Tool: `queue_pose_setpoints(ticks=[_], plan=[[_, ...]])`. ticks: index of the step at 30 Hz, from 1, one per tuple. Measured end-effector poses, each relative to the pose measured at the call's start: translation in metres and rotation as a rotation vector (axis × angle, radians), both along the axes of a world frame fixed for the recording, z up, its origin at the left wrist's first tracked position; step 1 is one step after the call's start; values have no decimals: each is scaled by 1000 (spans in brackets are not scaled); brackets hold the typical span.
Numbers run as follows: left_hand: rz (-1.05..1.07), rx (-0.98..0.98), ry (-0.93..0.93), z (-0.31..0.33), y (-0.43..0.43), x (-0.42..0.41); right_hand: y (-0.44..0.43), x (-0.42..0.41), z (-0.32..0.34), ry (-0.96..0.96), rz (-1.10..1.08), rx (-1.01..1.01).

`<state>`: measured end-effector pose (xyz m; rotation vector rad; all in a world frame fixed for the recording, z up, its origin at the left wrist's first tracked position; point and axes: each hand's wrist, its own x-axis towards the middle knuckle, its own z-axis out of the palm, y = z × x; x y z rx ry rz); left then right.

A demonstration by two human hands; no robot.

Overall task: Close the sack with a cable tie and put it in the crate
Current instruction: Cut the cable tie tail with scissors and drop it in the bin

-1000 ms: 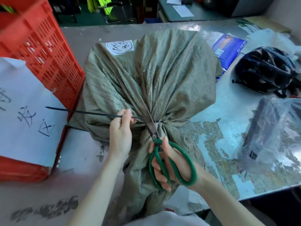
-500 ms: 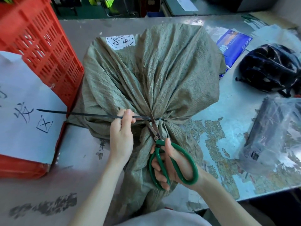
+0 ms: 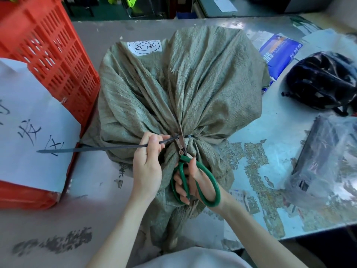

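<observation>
Green-handled scissors (image 3: 195, 176) are sitting in the right hand (image 3: 201, 182), whose fingers are threaded through the loops and clenched on them. The blades are pointing away from the person and lying across the black cable tie (image 3: 108, 147) right at the gathered neck of the sack (image 3: 185, 89); whether they are fully closed on the strap is hard to tell. The left hand (image 3: 148, 161) is pinching the free tail of the tie between thumb and fingertips just left of the blades, and the tail is running out leftward, its tip lying over the white paper sheet (image 3: 29, 128) taped to the crate. The tie is cinching the olive woven sack around its neck; the sack's bulging body is lying beyond the hands toward the far edge of the tabletop (image 3: 116, 200), while its loose mouth is trailing back over the near edge. A white round-marked label (image 3: 144, 47) is showing on the sack's far left side. The red slatted crate (image 3: 50, 49) is standing at the left edge, touching the sack's left flank; its inside is not showing. Toward the right edge, a black helmet (image 3: 322, 80), a blue booklet (image 3: 278, 51) and a clear plastic bag holding something dark (image 3: 324, 159) are lying.
</observation>
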<state>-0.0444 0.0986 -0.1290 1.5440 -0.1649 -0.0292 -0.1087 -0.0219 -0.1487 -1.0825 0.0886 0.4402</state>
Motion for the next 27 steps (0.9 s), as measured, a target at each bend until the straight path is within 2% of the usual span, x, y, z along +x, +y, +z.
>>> queue_pose_setpoints(ticks=[4, 8, 12, 22, 25, 27], plan=[[-11, -40, 4, 0, 1, 0, -2, 2, -2, -124, -75, -18], [-19, -68, 4, 1, 0, -1, -10, -1, 0, -169, -81, -100], [33, -222, 46, 5, -1, -3, -14, -2, 2, -206, -107, -219], [90, -180, 4, 7, 10, -9, -22, -17, 10, -232, -69, -51], [79, -173, 26, 13, 9, -17, -36, -30, 19, -251, -148, 20], [41, -176, 30, 18, 5, -26, -48, -43, 28, -297, -257, -60]])
